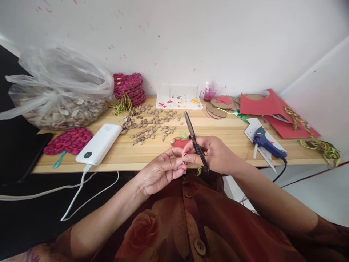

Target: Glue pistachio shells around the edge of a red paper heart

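My left hand [163, 169] is closed, with thumb and fingertips pinching a small pale curved piece, which looks like a peanut shell [184, 157]. Dark scissors [190, 127] with black handles are held in my right hand [215, 154], blades pointing up and away from me. The right thumb and fingertip also touch the shell piece, so both hands meet in front of my chest at the table's front edge. Just behind them lies a red disc [178, 143] with peanut shells along its rim and a green loop [183, 134]; my fingers partly cover it.
Loose peanuts [149, 127] spread over the wooden table [218, 142]. At left are a plastic bag of shells [62, 109], purple shell-covered pieces [68, 141] and a white power bank [99, 143]. A blue glue gun [268, 143], red card [265, 103] and cardboard discs [216, 111] lie right.
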`<state>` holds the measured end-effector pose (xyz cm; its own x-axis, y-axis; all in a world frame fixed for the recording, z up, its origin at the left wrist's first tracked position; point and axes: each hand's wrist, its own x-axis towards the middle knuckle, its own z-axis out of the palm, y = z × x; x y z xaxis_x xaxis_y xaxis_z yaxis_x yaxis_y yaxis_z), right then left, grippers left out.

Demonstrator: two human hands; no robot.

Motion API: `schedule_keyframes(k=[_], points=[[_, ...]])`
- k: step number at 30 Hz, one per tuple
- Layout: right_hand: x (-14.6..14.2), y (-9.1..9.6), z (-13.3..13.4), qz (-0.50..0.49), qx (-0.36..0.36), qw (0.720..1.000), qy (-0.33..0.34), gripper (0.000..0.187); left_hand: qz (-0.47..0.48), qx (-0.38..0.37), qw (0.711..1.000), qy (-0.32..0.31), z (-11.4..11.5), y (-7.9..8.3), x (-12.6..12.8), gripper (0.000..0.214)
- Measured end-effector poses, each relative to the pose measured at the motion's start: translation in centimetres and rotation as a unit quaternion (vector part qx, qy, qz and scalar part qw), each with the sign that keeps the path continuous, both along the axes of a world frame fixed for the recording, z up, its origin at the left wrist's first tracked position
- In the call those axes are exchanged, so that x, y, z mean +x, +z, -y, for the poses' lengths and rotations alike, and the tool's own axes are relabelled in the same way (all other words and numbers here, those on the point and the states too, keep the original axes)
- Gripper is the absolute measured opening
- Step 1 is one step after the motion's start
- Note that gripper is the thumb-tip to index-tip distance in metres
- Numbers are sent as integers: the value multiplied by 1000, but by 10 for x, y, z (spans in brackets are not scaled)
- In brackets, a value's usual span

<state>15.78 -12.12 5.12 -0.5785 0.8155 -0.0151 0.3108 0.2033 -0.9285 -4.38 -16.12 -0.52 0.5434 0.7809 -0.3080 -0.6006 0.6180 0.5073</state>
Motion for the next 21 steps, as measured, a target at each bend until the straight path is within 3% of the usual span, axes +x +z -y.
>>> schedule_keyframes(k=[7, 16, 21], points=[[3, -11, 1, 67, 90, 992, -50, 36, -8, -14, 1000, 20, 2, -4, -2, 35], [7, -18, 4, 151, 170, 972, -58, 35, -13, -19, 999, 33, 1, 0, -2, 30], [20, -19, 9, 244, 239, 938, -65, 37, 1, -9, 998, 69, 0, 6, -4, 28]])
